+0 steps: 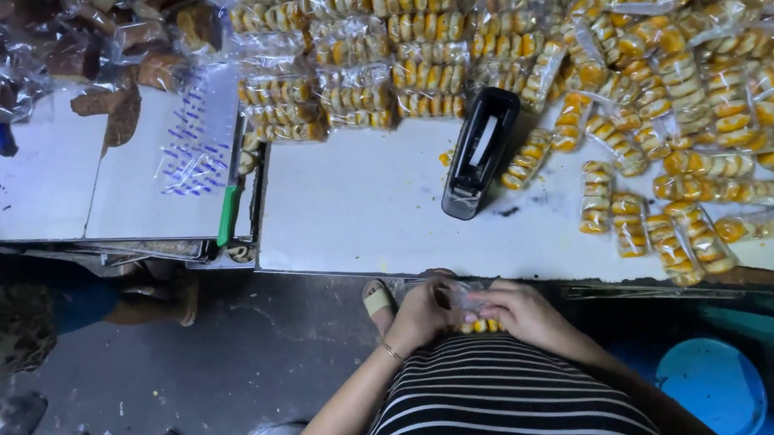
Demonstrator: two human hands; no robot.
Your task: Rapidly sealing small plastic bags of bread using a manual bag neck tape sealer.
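- Left hand (421,316) and right hand (517,311) meet just below the near edge of the table, close against the person's striped top; fingers of both are curled shut around one small clear packet (471,303) held between them.
- The packet sits at the lap, off the table; yellow pastry pieces show beneath it, count not readable.
- One thin bracelet (390,351) circles the left wrist.
- One black tape dispenser (480,151) lies on the white table (356,202), well apart from the hands, tilted toward the far right.
- Sealed packets of yellow pastries (690,232) lie loose on the right of the table; roughly a dozen are separable near the edge, the heap behind too dense to count.
- Stacked rows of the same packets (360,65) stand at the far centre, in about four columns.
- Brown baked pieces in clear wrap (117,107) occupy the far left.
- One green-handled tool (229,213) rests at the seam between two boards.
- One sandalled foot (378,301) shows just left of the hands.
- Two blue round containers (715,384) sit at the lower right, on the floor.
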